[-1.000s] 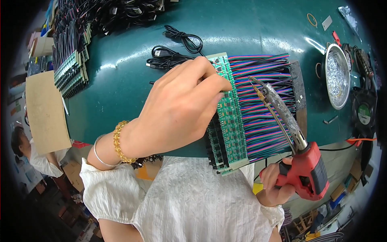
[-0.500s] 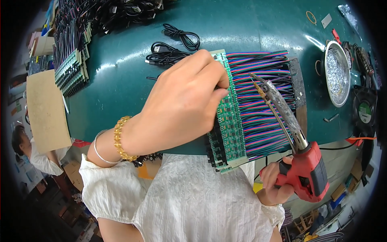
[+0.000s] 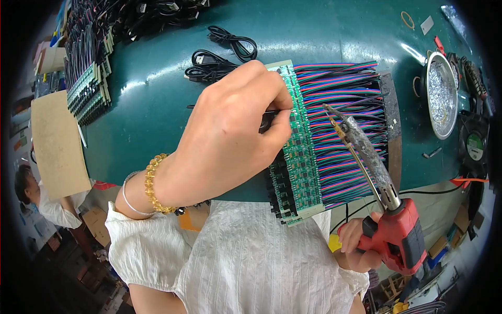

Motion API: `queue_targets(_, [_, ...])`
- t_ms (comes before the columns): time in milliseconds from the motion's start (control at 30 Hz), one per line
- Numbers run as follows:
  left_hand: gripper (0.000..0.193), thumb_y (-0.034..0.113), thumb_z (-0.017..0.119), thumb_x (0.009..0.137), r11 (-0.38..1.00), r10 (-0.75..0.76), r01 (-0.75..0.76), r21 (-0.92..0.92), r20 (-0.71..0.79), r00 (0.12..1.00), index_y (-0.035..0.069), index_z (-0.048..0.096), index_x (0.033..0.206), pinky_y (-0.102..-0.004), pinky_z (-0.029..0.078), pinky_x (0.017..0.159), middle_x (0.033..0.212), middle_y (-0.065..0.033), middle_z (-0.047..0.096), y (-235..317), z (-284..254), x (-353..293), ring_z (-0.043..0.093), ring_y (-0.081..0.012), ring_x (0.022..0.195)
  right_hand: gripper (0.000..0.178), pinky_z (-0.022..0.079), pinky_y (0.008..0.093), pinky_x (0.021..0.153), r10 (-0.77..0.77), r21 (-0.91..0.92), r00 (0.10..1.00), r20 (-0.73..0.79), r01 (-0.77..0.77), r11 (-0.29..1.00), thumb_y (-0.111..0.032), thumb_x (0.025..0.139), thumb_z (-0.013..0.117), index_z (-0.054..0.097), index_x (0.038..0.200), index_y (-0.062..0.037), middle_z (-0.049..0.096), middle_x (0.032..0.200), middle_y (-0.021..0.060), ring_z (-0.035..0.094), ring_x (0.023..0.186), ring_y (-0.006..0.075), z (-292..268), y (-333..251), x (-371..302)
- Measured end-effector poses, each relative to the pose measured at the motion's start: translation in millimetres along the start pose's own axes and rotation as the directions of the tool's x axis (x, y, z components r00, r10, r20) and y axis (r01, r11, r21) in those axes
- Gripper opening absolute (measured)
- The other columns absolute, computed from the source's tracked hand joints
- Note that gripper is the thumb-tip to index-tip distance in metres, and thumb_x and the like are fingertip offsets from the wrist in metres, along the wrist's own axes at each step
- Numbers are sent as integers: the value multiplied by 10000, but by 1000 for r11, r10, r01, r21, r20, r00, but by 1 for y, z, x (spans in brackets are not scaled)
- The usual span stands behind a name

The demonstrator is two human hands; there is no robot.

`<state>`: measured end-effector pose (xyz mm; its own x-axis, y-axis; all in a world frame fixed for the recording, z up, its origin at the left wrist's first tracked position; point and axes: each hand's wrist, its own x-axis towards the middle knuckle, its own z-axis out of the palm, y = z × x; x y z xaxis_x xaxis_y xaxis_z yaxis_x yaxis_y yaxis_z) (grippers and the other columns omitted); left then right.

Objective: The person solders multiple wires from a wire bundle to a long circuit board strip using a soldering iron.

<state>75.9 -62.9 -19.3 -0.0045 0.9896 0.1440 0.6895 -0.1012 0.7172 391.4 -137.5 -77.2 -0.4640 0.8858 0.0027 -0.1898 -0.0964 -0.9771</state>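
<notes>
My left hand (image 3: 230,123) is closed in a pinch over the left edge of a green circuit board panel (image 3: 306,180). Something dark shows between its fingers, but the hand hides most of it. From the panel's right side runs a dense row of black, red, blue and green wires (image 3: 345,138). My right hand (image 3: 360,246) grips a red and black soldering gun (image 3: 395,230) by its handle. A thin solder feed tube (image 3: 361,159) runs along its barrel. The gun's tip points up and left over the wires, apart from my left fingertips.
Coiled black USB cables (image 3: 209,68) lie beyond my left hand. Finished-looking wired boards (image 3: 89,91) are stacked at the far left, beside a brown cardboard sheet (image 3: 60,146). A metal bowl (image 3: 442,97) with silvery bits and a black fan (image 3: 473,144) stand at right. Another person (image 3: 55,204) is at left.
The soldering gun and my right hand have moved slightly down. My left hand has shifted a little left and lower along the board panel, still pinching.
</notes>
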Motion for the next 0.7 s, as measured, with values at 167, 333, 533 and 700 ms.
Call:
queue_targets(167, [133,-80,672,713,1000,-9,9,14,-16,1000,-16,586,791,-240,461,561,752,-64,559,1,2,-1,562,-135,631,866,367,259,445,52,-2,994,91,-52,999,-707,778,566,411,1232,14,476,513,-6,450,428,125,-8,4,-5])
queue_targets(333, [146,-79,672,698,999,17,-16,30,-65,998,-3,578,779,-250,442,542,730,-58,543,0,7,-2,546,-140,602,875,370,260,455,160,-125,980,118,-145,982,-730,756,566,431,1200,12,493,524,-1,457,442,127,-2,-8,4])
queue_targets(533, [143,-80,667,692,998,12,-8,63,-64,998,-3,575,770,-250,445,542,725,-61,539,1,7,-3,545,-147,596,202,464,334,573,392,-259,827,402,-308,915,-108,549,692,567,707,-102,582,682,38,598,629,242,-16,-30,34])
queue_targets(700, [146,-82,667,689,997,16,-12,72,-60,998,-5,571,766,-250,445,540,726,-62,538,2,8,-1,544,-149,596,499,417,293,502,240,-356,937,254,-140,924,-408,630,640,503,941,-42,532,595,18,529,525,176,-5,-19,11])
